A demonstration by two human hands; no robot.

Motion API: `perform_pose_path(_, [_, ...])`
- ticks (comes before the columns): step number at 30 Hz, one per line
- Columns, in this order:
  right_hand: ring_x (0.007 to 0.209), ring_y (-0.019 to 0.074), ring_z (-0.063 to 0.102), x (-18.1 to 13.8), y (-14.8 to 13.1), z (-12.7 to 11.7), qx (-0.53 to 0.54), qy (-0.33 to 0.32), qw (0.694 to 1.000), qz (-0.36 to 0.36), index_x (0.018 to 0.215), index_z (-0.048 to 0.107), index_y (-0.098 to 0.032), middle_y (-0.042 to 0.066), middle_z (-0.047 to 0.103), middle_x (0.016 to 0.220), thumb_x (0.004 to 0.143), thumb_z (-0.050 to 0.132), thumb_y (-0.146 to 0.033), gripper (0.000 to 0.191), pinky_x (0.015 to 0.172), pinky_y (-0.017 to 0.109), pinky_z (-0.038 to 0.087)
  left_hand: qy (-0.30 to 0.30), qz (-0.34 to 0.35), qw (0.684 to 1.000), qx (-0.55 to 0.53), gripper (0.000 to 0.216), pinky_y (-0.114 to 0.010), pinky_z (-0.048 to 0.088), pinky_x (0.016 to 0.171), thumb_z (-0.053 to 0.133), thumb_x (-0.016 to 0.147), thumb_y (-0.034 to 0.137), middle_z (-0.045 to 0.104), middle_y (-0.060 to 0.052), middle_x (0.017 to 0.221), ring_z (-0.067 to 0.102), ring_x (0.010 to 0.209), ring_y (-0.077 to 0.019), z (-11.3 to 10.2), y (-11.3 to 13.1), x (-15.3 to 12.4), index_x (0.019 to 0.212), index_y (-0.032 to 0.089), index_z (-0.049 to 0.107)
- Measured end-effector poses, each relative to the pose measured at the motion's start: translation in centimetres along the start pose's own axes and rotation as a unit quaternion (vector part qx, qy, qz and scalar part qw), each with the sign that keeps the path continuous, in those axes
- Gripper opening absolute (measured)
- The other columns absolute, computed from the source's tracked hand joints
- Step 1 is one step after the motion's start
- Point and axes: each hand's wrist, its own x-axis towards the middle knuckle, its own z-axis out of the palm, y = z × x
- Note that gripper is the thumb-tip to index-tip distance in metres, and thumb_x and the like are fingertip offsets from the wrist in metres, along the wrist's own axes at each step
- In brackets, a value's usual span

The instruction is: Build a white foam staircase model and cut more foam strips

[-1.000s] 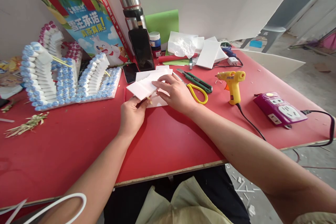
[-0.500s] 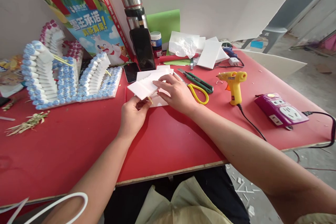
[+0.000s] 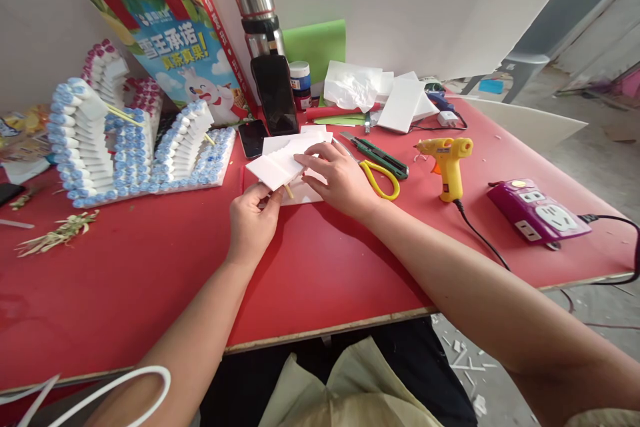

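Both hands are at a stepped white foam-board piece (image 3: 274,170), tilted over other white sheets (image 3: 307,196) on the red table. My left hand (image 3: 254,217) pinches its near left corner, thumb below and fingers partly hidden under it. My right hand (image 3: 340,177) grips the right side of the piece, its fingers bent over the top. A short tan stick (image 3: 289,191) pokes out beneath the piece, close to my left thumb; what it is fixed to is hidden. Right of my right hand lie yellow-handled scissors (image 3: 379,181) and a green utility knife (image 3: 381,159).
Farther right are a yellow glue gun (image 3: 450,163) and a purple power strip (image 3: 540,212). At the left stand blue-and-white stepped models (image 3: 85,147) before a shopping bag (image 3: 175,47). Behind my hands are a phone (image 3: 274,97), a steel flask (image 3: 256,10) and paint jars (image 3: 300,77).
The whole view has shifted slightly, with the table things a little farther right. More of the tan stick shows beneath the white piece. Both hands keep their hold.
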Motion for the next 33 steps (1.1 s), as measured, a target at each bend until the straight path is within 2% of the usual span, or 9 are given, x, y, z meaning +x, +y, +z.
perform_pose_path(7, [0.11,0.0303,0.051,0.01,-0.1,-0.07,-0.001,-0.005,1.0,0.003,0.13,0.065,-0.023,0.013,0.062,0.125,0.097,0.053,-0.024,0.036,0.091,0.045,0.048,-0.023,-0.022,0.999,-0.044,0.027,-0.029,0.054,0.08,0.066,0.087,0.041,0.079,-0.003,0.093,0.072,0.088,-0.0245,0.28,-0.42,0.21,0.097,0.021,0.081])
perform_pose_path(12, [0.109,0.03,0.051,0.05,-0.16,-0.15,-0.006,-0.004,1.0,0.003,0.13,0.066,-0.021,0.013,0.062,0.124,0.097,0.053,-0.024,0.035,0.092,0.043,0.049,-0.018,-0.011,0.999,-0.038,0.024,-0.029,0.054,0.079,0.066,0.087,0.039,0.079,-0.003,0.089,0.072,0.087,-0.0247,0.43,-0.36,0.34,0.094,0.021,0.08])
perform_pose_path(27, [0.108,0.0291,0.052,-0.02,0.03,0.05,-0.007,0.001,1.0,-0.005,0.13,0.066,-0.022,0.013,0.062,0.125,0.097,0.053,-0.026,0.035,0.093,0.044,0.048,-0.014,-0.01,0.998,-0.052,0.025,-0.029,0.053,0.077,0.067,0.087,0.037,0.079,-0.005,0.094,0.071,0.083,-0.0234,0.61,-0.44,0.34,0.098,0.019,0.08])
perform_pose_path(33, [0.109,0.0292,0.051,-0.03,-0.11,-0.15,-0.011,-0.004,1.0,-0.001,0.13,0.065,-0.021,0.013,0.062,0.126,0.097,0.052,-0.025,0.036,0.093,0.043,0.049,-0.007,-0.006,0.997,-0.071,0.021,-0.029,0.052,0.076,0.063,0.084,0.023,0.077,-0.003,0.086,0.069,0.077,-0.021,0.44,-0.68,0.2,0.098,0.02,0.078])
